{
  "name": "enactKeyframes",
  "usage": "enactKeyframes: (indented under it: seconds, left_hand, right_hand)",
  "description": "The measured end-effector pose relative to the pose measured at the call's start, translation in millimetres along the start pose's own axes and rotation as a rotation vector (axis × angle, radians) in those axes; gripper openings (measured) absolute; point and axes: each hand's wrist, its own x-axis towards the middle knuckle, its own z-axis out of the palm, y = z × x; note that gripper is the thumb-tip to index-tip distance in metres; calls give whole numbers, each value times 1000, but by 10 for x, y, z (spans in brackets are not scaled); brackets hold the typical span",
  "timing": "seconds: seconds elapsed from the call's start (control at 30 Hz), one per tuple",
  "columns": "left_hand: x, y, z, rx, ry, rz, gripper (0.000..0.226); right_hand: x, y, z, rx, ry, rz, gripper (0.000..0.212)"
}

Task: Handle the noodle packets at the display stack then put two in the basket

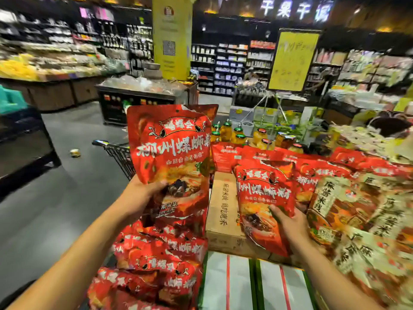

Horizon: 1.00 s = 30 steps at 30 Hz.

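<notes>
Supermarket shelves blur behind a display of red noodle packets. Left hand point(143, 195) grips one raised noodle packet point(172, 162) upright above a shopping cart point(118, 153); right hand point(290, 222) grips a second packet point(263, 198) beside a cardboard box point(221, 204).

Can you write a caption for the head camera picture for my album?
Left hand and right hand each hold a red packet above the shop display.

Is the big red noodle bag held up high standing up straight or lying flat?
Upright. The left hand grips the glossy red noodle packet by its lower edge, so its top edge points up and the printed front faces the camera.
</notes>
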Motion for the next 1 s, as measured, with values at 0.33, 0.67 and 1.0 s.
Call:
enactKeyframes:
  seconds: [0.33,0.67,1.0]
  left_hand:
    - [36,-50,20,0,144,18,22]
    - [235,-160,50,10,212,0,27]
    - [517,-266,85,28,191,-50,26]
  right_hand:
    - [822,125,421,-74,-249,-7,27]
    - [1036,604,255,30,-498,345,31]
    - [1763,647,699,69,-483,306,29]
